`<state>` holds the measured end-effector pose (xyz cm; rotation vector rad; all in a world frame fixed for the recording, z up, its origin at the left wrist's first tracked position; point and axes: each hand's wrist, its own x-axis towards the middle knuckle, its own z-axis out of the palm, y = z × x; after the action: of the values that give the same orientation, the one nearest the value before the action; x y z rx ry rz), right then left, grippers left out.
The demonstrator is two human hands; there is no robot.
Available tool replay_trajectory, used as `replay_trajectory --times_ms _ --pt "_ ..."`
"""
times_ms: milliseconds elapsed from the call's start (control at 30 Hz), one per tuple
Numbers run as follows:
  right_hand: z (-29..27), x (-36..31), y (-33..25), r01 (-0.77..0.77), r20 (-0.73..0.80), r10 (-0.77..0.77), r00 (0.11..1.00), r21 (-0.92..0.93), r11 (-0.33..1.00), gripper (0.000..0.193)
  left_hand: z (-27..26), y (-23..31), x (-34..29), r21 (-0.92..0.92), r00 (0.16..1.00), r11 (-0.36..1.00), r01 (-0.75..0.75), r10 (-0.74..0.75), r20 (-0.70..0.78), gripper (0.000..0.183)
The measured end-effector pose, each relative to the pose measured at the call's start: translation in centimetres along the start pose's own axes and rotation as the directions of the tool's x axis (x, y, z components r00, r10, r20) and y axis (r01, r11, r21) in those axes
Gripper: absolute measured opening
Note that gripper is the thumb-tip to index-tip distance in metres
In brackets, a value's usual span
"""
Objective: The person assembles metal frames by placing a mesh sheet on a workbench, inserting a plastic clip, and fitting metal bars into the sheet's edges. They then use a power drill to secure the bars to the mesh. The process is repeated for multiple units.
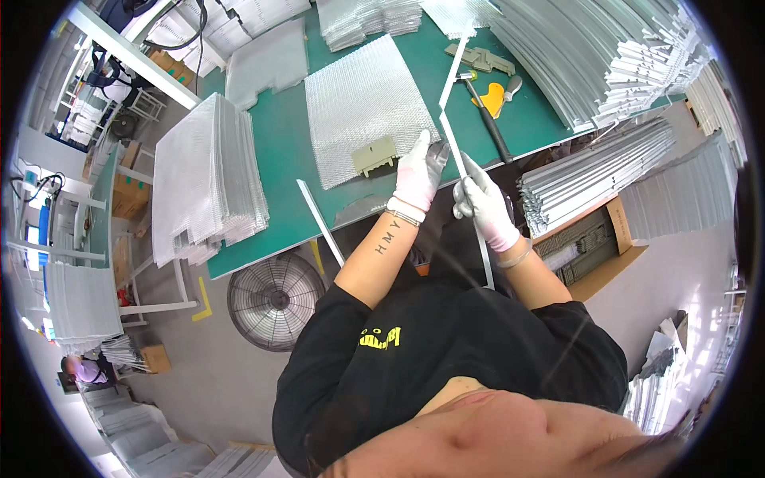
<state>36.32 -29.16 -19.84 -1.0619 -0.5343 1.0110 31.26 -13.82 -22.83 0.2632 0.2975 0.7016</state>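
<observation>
Both my hands wear white gloves with grey fingertips. A long, thin white metal strip runs upright between them, with a kink above my hands. My right hand is closed round it near the table's front edge. My left hand is closed at the strip's left side, thumb pointing up; its fingertips are partly hidden. Just left of that hand, a grey-green plastic piece lies on a silver mesh sheet. A second thin white strip juts over the table's front edge.
The green table carries stacked mesh sheets at left and many long strips at right. A hammer, a yellow scraper, a grey-handled tool and another plastic piece lie beyond my right hand. A fan stands below.
</observation>
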Motion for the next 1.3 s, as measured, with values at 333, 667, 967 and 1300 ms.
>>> replay_trajectory --times_ms 333,667,967,1300 --pt "-0.4 -0.3 0.7 -0.037 0.081 0.031 0.996 0.080 0.996 0.057 -0.9 -0.6 0.6 0.043 0.999 0.998 -0.035 0.035 0.000 0.024" --pt "-0.8 -0.6 1.0 -0.053 0.079 0.045 0.996 0.111 0.992 0.058 -0.9 -0.9 0.1 0.116 0.995 0.990 -0.074 0.067 0.068 0.020" --pt "0.1 -1.5 0.5 -0.036 0.010 0.038 0.999 -0.150 0.988 0.056 -0.4 -1.5 0.2 0.213 0.991 0.968 -0.131 0.121 0.062 0.028" --pt "-0.1 -2.7 1.0 -0.041 -0.008 0.041 0.999 -0.265 0.963 0.057 0.0 -2.1 0.0 0.140 0.995 0.985 -0.100 0.102 -0.009 0.020"
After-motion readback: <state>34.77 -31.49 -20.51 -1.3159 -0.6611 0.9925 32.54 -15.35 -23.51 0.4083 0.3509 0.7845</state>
